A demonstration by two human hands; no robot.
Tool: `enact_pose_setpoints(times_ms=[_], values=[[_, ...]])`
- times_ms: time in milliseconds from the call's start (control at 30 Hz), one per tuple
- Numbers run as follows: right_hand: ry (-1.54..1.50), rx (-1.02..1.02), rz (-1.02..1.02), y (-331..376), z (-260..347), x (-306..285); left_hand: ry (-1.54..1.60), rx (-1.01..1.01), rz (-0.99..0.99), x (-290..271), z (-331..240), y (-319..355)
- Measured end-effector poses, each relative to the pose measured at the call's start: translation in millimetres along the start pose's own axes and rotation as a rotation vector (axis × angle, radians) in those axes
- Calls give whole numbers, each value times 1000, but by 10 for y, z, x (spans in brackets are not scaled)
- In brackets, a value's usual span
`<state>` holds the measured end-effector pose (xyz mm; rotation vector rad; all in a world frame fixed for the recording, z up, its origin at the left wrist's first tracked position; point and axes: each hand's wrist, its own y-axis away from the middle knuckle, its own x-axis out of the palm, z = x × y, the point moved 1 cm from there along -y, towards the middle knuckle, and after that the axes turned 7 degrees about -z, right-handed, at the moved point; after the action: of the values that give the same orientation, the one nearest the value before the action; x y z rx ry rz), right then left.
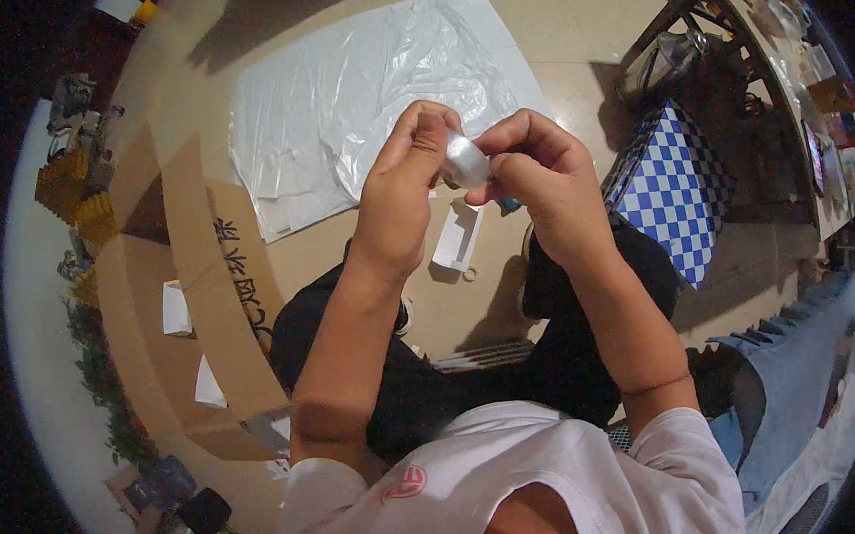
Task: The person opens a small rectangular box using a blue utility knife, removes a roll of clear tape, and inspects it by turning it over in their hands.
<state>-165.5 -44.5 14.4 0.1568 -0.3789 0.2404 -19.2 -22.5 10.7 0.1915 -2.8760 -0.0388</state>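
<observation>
A: Head view: where is the tape roll (467,160), and how do the hands stand?

B: Raised over the floor (552,43), centre of the scene. The left hand (399,194) is closed, thumb and fingertips pinching the roll's left side. The right hand (546,181) is curled shut on its right side, fingertips at the rim.

A: Handling properties?

B: Judged light, with a stiff core. The clear film looks thin, glossy and probably slippery. Grip on the flat sides, leaving the outer wrap free.

A: Surroundings?

B: A plastic sheet (359,92) lies far left on the floor, cardboard (208,276) near left, a checked stool (674,187) right. A small white box (457,235) lies below the hands.
</observation>
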Motion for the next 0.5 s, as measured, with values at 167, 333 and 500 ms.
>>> enact_pose_setpoints(times_ms=[167, 333, 500], values=[[149, -8, 0, 18, 13, 27, -96, -9, -6, -3, 18, 9], [146, 57, 4, -24, -44, -32, -228, 42, -3, 51, 0, 45], [15, 61, 25, -26, -31, -45, -184, 87, -74, 76, 11, 24]])
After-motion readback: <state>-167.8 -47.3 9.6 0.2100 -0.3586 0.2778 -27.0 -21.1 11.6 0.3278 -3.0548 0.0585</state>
